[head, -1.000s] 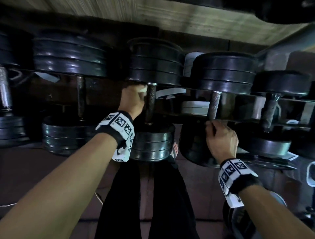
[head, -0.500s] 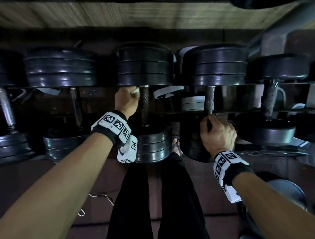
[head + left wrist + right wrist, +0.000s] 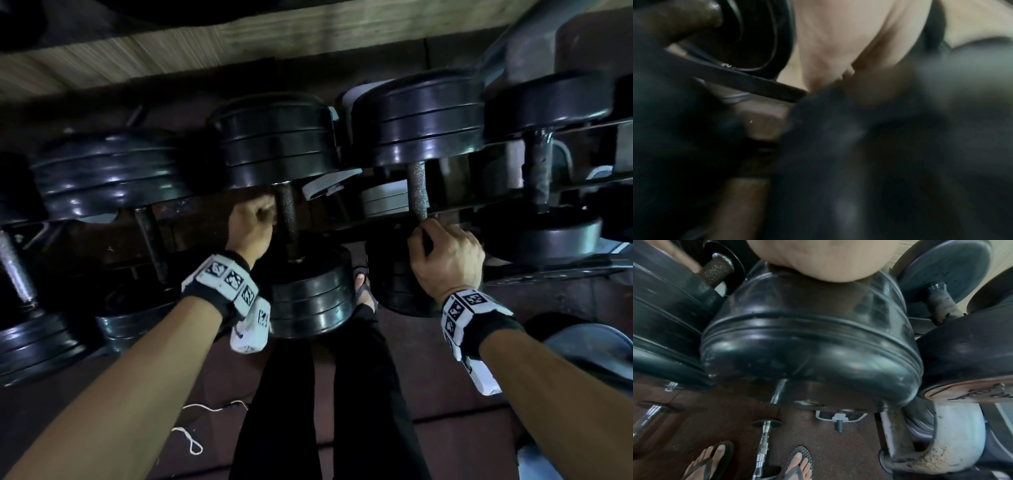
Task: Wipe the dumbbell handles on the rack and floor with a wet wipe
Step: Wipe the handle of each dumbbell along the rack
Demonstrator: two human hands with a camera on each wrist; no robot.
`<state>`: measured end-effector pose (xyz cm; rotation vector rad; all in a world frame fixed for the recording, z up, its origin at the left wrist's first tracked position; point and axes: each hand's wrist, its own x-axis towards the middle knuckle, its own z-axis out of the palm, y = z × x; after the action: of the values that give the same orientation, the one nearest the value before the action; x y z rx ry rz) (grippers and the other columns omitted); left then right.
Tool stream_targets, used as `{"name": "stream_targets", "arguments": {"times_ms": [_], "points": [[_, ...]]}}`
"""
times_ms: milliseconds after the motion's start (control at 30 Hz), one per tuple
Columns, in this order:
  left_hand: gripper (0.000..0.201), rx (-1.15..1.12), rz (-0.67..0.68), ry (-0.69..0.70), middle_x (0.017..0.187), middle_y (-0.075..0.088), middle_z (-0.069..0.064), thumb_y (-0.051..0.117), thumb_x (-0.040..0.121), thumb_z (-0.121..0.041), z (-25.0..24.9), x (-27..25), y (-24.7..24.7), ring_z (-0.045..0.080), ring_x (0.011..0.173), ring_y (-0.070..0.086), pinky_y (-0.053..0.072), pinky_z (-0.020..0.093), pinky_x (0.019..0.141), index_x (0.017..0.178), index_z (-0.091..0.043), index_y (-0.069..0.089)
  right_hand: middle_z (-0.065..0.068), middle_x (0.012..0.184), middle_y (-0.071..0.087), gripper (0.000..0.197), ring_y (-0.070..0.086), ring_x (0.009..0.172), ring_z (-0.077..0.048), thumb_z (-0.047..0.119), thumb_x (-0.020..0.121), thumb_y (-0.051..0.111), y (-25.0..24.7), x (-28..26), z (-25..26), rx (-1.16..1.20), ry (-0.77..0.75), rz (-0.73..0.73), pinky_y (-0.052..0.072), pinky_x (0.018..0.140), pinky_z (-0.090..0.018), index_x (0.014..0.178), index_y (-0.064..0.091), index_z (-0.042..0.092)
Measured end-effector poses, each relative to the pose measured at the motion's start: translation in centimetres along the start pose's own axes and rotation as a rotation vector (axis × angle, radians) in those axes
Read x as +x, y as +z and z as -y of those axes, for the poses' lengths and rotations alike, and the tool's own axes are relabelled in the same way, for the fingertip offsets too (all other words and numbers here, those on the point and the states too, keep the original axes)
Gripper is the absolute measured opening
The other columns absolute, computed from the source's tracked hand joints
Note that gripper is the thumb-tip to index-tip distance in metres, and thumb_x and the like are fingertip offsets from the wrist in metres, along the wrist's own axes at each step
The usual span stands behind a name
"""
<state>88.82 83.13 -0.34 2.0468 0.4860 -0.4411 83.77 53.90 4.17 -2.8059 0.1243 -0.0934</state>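
Observation:
Black plate dumbbells stand in a row on the rack (image 3: 191, 219). My left hand (image 3: 251, 224) is curled into a fist against the left side of the middle dumbbell's knurled handle (image 3: 286, 219). The wet wipe is almost wholly hidden inside the fist. My right hand (image 3: 445, 255) grips the lower end of the neighbouring dumbbell's handle (image 3: 418, 192), just above its lower plates (image 3: 809, 337). The left wrist view is blurred and dark, showing only palm (image 3: 838, 40) and a plate edge (image 3: 748, 32).
More dumbbells flank these on both sides (image 3: 102, 171) (image 3: 541, 171). A chrome bar (image 3: 764, 443) lies on the brown floor between my feet in flip-flops (image 3: 797, 464). A white string (image 3: 191, 435) lies on the floor. A wooden board (image 3: 239, 37) runs behind the rack.
My left fist has slid a little down the middle handle, and the white wipe that showed at its fingers is now hidden. The right hand keeps its hold.

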Motion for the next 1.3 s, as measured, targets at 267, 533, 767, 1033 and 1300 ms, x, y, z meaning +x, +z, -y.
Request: {"name": "stream_targets", "arguments": {"times_ms": [267,533,767,1033,1300], "points": [[0.016,-0.047,0.149,-0.014,0.106,0.07,0.004,0.063,0.091,-0.004,0.9,1.0,-0.9,0.014,0.097,0.063,0.043,0.019,0.083,0.105,-0.004,0.072,-0.016,0.061,0.06,0.032,0.058,0.055,-0.038,0.031,0.084,0.049,0.1,-0.1,0.1,-0.034,0.007,-0.019,0.047,0.058,-0.037,0.077,0.067,0.006],[0.019,0.11,0.279,0.018,0.1,0.073,0.007,0.055,0.097,-0.004,3.2,-0.7,-0.5,0.013,0.095,0.062,0.042,0.019,0.085,0.093,-0.01,0.074,-0.018,0.064,0.06,0.031,0.059,0.06,-0.04,0.032,0.086,0.047,0.3,0.0,0.0,-0.045,0.041,0.018,0.047,0.061,-0.039,0.077,0.064,0.008],[0.019,-0.172,0.21,-0.105,0.08,0.063,-0.002,0.058,0.09,0.007,0.5,1.1,-1.1,-0.008,0.066,0.057,0.042,0.009,0.071,0.094,-0.01,0.066,-0.018,0.065,0.06,0.03,0.059,0.06,-0.04,0.031,0.086,0.047,0.3,-0.1,0.2,-0.051,0.041,0.012,0.047,0.059,-0.039,0.076,0.063,0.007],[0.025,-0.371,0.042,-0.097,0.095,0.071,-0.006,0.057,0.097,-0.006,1.1,-0.3,-0.6,-0.002,0.077,0.065,0.05,0.02,0.086,0.113,-0.024,0.065,-0.018,0.066,0.061,0.031,0.06,0.062,-0.039,0.032,0.086,0.046,0.4,0.0,0.0,-0.053,0.045,0.023,0.048,0.061,-0.041,0.078,0.065,0.009],[0.026,-0.154,0.07,-0.01,0.117,0.069,0.002,0.05,0.099,-0.002,0.8,0.7,0.4,0.011,0.106,0.065,0.042,0.004,0.085,0.117,0.0,0.068,-0.018,0.066,0.062,0.032,0.061,0.063,-0.04,0.033,0.086,0.045,0.3,0.1,0.2,-0.051,0.049,0.039,0.048,0.062,-0.04,0.078,0.064,0.008]]}}
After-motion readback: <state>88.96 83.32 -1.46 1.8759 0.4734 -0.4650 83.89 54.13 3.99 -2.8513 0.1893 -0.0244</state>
